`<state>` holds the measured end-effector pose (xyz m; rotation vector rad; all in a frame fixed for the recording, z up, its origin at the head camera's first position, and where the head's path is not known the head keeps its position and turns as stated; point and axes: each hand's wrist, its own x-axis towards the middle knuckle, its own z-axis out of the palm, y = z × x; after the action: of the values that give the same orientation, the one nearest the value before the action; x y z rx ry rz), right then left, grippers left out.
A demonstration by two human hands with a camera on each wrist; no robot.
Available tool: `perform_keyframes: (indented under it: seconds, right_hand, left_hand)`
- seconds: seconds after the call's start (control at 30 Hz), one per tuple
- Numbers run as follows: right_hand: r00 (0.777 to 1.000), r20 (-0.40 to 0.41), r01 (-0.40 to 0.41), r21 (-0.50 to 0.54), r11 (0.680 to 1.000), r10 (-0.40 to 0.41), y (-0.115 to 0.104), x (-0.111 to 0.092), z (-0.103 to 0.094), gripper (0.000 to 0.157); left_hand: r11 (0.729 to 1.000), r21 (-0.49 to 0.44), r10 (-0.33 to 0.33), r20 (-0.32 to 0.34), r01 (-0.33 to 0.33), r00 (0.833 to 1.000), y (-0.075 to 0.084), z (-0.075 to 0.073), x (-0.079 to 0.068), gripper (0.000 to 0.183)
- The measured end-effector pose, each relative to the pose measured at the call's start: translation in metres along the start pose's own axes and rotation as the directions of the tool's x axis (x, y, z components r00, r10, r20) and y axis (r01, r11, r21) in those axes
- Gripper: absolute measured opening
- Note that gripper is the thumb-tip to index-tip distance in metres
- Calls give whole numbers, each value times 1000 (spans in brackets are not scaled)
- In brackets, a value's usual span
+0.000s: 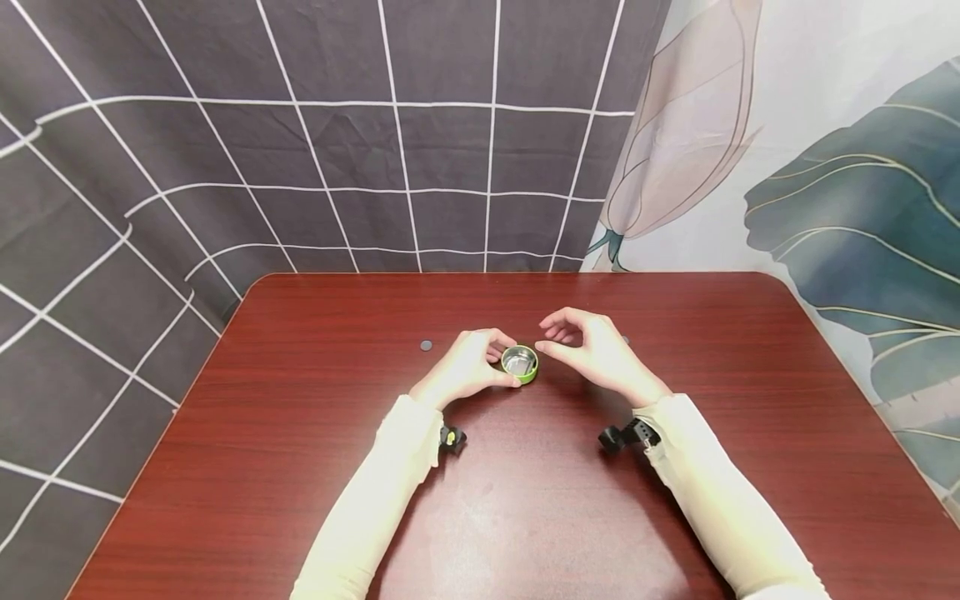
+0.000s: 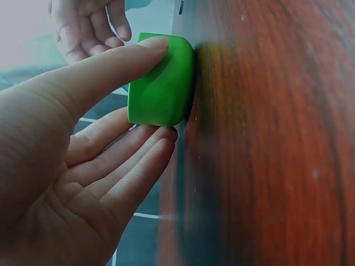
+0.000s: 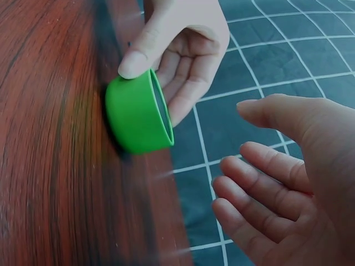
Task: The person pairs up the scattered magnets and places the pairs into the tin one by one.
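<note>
A small round tin (image 1: 520,364), green outside and silvery inside, sits upright on the table with its open top facing up. My left hand (image 1: 471,364) holds it from the left, thumb on the near side and fingers round the far side. In the left wrist view the thumb presses the tin's green wall (image 2: 161,88). Just right of the tin, my right hand (image 1: 596,350) hovers with loosely bent fingers and nothing between them. The right wrist view shows a gap between those fingertips (image 3: 224,205) and the tin.
A small grey disc (image 1: 426,345) lies on the reddish-brown table (image 1: 315,433), left of the left hand. Another small dark disc (image 1: 626,339) peeks out beyond the right hand. A grey gridded curtain (image 1: 442,150) hangs behind the table, with a floral one (image 1: 690,142) at the right.
</note>
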<state>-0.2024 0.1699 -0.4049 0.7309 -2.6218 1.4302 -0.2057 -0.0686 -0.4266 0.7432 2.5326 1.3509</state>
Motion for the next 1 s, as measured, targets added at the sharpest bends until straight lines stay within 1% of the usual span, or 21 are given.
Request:
perform_keyframes:
  seconds: [0.17,0.23,0.37,0.6,0.83,1.0]
  right_hand:
    - [1000,-7,-7,-10,1000,7,1,-5,-7,27]
    - [1000,-15,-7,-22,1000,6,2,-7,-11,26]
    - [999,-33,-12,-39,999,11,4,-10,-17,27]
    - [999,-46,-31,-41,999,29,8,-15,-26,27]
    - [998,-55,-41,-27,999,39,10,-19,-33,28]
    - [995,-55,-91,-32,995,89,10,-25,-39,33]
  left_hand:
    - [999,52,-1,10,0,1000,-2,0,-2,75]
    - [998,63,8,7,-9,1000,-3,-1,-3,80]
    - [998,63,33,-12,-33,999,-6,-5,-6,78]
    - [996,77,54,-59,-49,997,-7,-16,-14,76]
    - [988,156,37,-115,-19,993,-7,-29,-22,75]
    - [990,139,46,-132,-27,990,-9,-35,-26,73]
